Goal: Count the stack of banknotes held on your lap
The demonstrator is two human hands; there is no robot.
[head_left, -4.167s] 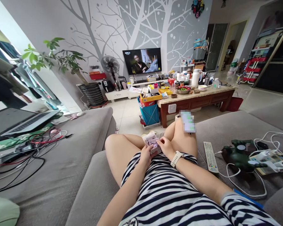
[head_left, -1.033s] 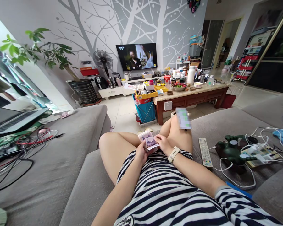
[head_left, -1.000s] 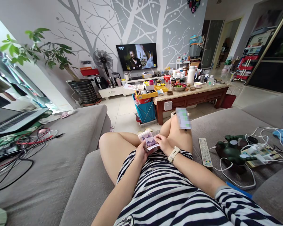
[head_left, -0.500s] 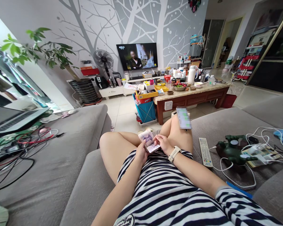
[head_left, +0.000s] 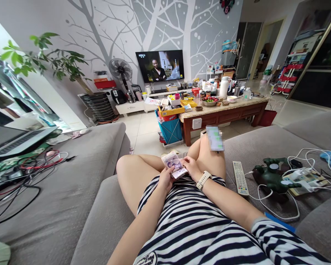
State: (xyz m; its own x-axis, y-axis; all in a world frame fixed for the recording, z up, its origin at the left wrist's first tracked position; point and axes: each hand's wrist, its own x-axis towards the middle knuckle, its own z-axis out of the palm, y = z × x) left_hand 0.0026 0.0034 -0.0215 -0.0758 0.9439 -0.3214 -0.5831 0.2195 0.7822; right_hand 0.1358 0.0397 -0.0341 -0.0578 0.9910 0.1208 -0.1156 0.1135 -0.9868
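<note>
My left hand [head_left: 166, 179] is closed around a folded stack of purplish banknotes [head_left: 171, 159] over my lap, its thumb lying on top of the notes. My right hand [head_left: 192, 169], with a pale watch on the wrist, pinches the right edge of a note that lies across the stack. Some of its fingers are hidden behind the notes. A phone [head_left: 215, 140] with a lit, blurred screen rests on my right thigh, just beyond the right hand.
Right of my leg, a remote control [head_left: 240, 179] lies on the grey sofa [head_left: 253, 143] beside a dark green figure [head_left: 273, 175] and white cables. A laptop [head_left: 19, 141] and tangled cords are at left. Ahead stands a cluttered coffee table [head_left: 226, 115] with a blue bin [head_left: 170, 131].
A note on the stack now shows more of its face between my hands. My left thumb has shifted right onto it, and my right fingers have moved to its edge.
</note>
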